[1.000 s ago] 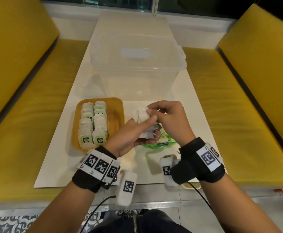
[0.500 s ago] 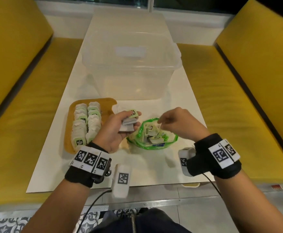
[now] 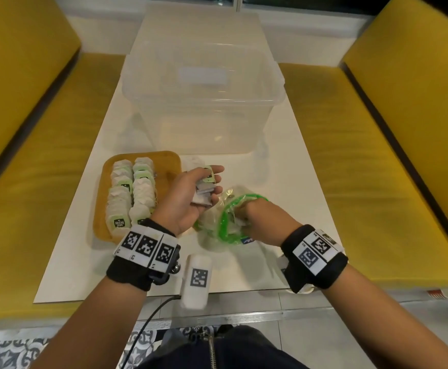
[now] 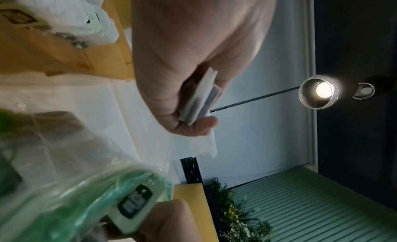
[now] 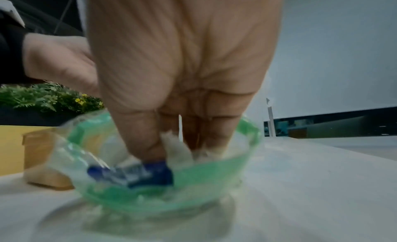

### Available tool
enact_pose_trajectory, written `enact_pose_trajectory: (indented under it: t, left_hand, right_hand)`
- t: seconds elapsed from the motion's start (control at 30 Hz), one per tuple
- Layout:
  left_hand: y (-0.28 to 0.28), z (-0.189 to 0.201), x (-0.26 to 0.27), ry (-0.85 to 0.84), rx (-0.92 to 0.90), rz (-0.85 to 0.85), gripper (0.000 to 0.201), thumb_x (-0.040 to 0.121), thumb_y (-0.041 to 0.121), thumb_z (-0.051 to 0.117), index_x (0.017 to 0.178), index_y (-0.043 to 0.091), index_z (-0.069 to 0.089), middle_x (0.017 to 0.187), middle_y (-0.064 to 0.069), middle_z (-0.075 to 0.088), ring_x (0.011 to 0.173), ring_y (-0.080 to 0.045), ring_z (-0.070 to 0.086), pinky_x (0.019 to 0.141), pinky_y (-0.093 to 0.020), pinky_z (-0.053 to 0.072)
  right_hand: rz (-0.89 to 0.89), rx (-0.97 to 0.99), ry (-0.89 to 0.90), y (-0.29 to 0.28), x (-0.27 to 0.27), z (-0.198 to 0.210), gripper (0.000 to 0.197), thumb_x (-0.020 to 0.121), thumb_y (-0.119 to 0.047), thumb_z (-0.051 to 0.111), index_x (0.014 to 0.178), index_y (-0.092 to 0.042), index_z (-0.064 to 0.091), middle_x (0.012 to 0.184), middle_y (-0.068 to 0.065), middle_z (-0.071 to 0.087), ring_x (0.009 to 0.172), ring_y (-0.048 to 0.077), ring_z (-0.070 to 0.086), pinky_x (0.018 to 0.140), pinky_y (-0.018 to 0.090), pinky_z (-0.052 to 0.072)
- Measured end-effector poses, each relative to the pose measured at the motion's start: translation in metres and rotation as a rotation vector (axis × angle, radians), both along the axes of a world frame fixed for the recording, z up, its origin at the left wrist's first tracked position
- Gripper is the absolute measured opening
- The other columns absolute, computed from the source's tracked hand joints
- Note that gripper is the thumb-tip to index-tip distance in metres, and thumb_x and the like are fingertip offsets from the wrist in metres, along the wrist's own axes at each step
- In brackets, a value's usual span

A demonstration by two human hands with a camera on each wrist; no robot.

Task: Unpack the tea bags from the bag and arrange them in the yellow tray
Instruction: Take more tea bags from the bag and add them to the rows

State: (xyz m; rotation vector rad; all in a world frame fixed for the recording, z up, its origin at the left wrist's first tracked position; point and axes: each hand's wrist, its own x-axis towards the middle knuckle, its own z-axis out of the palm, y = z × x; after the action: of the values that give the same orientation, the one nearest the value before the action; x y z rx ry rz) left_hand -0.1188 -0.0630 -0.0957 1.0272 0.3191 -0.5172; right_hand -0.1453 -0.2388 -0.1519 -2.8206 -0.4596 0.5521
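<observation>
The yellow tray (image 3: 172, 162) lies at the table's left with two rows of white tea bags (image 3: 131, 193) in it. My left hand (image 3: 191, 198) hovers palm up between tray and bag, gripping a small stack of tea bags (image 3: 204, 189), also seen edge-on as a stack of tea bags (image 4: 199, 99). The clear bag with a green rim (image 3: 224, 225) sits just right of it. My right hand (image 3: 260, 219) reaches down into the green-rimmed bag (image 5: 214, 191), fingers (image 5: 146, 140) among the tea bags (image 5: 174, 147) inside; whether they hold one is hidden.
A large clear plastic bin (image 3: 201, 97) stands behind the tray and bag on the white table (image 3: 297, 182). Yellow bench cushions (image 3: 44, 155) flank the table on both sides. A cable hangs from my left wrist at the near edge.
My hands have separated: the left kept the stack of tea bags and drew back towards the tray, while the right dropped into the green-rimmed bag.
</observation>
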Motion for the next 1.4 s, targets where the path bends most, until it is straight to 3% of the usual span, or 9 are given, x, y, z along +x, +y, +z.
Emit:
enact_pose_trajectory:
  t: [0.1,0.23,0.4,0.73,0.87,1.0,1.1,1.3,1.4]
  left_hand:
    - [0.001,-0.001,0.0,0.026,0.019,0.004,0.013,0.095,0.015,0.053,0.086,0.009,0.061,0.078,-0.004,0.053,0.058,-0.013,0.05,0.043,-0.016,0.04]
    - [-0.001,-0.002,-0.001,-0.011,0.096,-0.015,0.02,0.097,0.021,0.054,0.078,0.014,0.056,0.07,-0.001,0.057,0.058,-0.013,0.056,0.043,-0.017,0.042]
    - [-0.004,-0.002,0.0,-0.074,0.137,-0.034,0.021,0.097,0.024,0.056,0.079,0.015,0.054,0.067,0.0,0.055,0.056,-0.011,0.055,0.044,-0.017,0.04]
    - [-0.008,0.002,0.002,-0.126,0.096,0.01,0.033,0.088,0.048,0.061,0.087,0.016,0.053,0.066,0.004,0.045,0.057,-0.01,0.045,0.047,-0.019,0.034]
    - [-0.012,0.005,-0.001,-0.075,0.059,0.023,0.054,0.068,0.061,0.063,0.092,0.014,0.055,0.07,0.001,0.046,0.058,-0.01,0.044,0.045,-0.018,0.037]
    - [-0.022,0.01,-0.008,-0.106,-0.036,-0.113,0.067,0.061,0.071,0.06,0.095,0.014,0.071,0.089,-0.007,0.064,0.071,-0.015,0.055,0.066,-0.025,0.044]
    - [-0.024,0.016,-0.012,-0.119,-0.184,-0.167,0.071,0.065,0.065,0.056,0.108,0.009,0.067,0.112,-0.013,0.07,0.099,-0.022,0.068,0.095,-0.037,0.049]
    - [-0.016,0.021,-0.015,-0.162,-0.094,-0.104,0.031,0.086,0.012,0.064,0.115,0.0,0.065,0.09,-0.009,0.073,0.084,-0.018,0.071,0.067,-0.028,0.057]
    - [-0.01,0.017,-0.016,-0.125,-0.108,-0.069,0.03,0.09,0.004,0.06,0.12,0.001,0.063,0.1,-0.013,0.071,0.095,-0.025,0.069,0.069,-0.031,0.058]
  right_hand:
    - [-0.109,0.112,-0.02,-0.01,-0.002,0.005,0.023,0.081,-0.007,0.056,0.093,-0.015,0.074,0.088,0.007,0.07,0.08,0.027,0.061,0.073,0.039,0.052]
    - [-0.291,0.333,-0.017,-0.022,-0.001,0.027,0.012,0.085,-0.006,0.06,0.09,0.0,0.07,0.087,0.015,0.071,0.078,0.027,0.065,0.072,0.035,0.051]
    - [-0.396,0.561,-0.028,-0.031,0.003,0.05,0.013,0.084,-0.001,0.063,0.088,-0.01,0.072,0.082,0.008,0.07,0.071,0.022,0.069,0.064,0.033,0.06]
    - [-0.606,0.843,-0.029,-0.027,0.008,0.063,0.009,0.084,0.003,0.066,0.091,0.01,0.066,0.079,0.035,0.056,0.068,0.026,0.06,0.054,0.025,0.056]
    - [-0.666,1.084,0.072,-0.022,0.005,0.083,0.007,0.086,0.005,0.063,0.089,0.0,0.068,0.085,0.021,0.061,0.064,0.018,0.063,0.051,0.019,0.053]
    - [-0.638,1.148,0.056,-0.006,0.005,0.096,0.007,0.086,0.005,0.063,0.091,0.001,0.065,0.084,0.024,0.065,0.062,0.017,0.065,0.051,0.022,0.055]
    - [-0.64,1.043,-0.098,0.009,0.009,0.095,0.01,0.082,0.002,0.068,0.089,0.007,0.062,0.082,0.034,0.065,0.064,0.029,0.064,0.059,0.036,0.06]
    - [-0.577,0.93,-0.25,0.025,0.011,0.094,0.012,0.076,-0.008,0.068,0.072,0.002,0.062,0.065,0.024,0.056,0.059,0.025,0.056,0.055,0.042,0.051]
    - [-0.597,1.033,-0.167,0.032,0.009,0.097,0.015,0.083,-0.005,0.067,0.078,0.009,0.063,0.067,0.019,0.052,0.062,0.024,0.054,0.054,0.03,0.051]
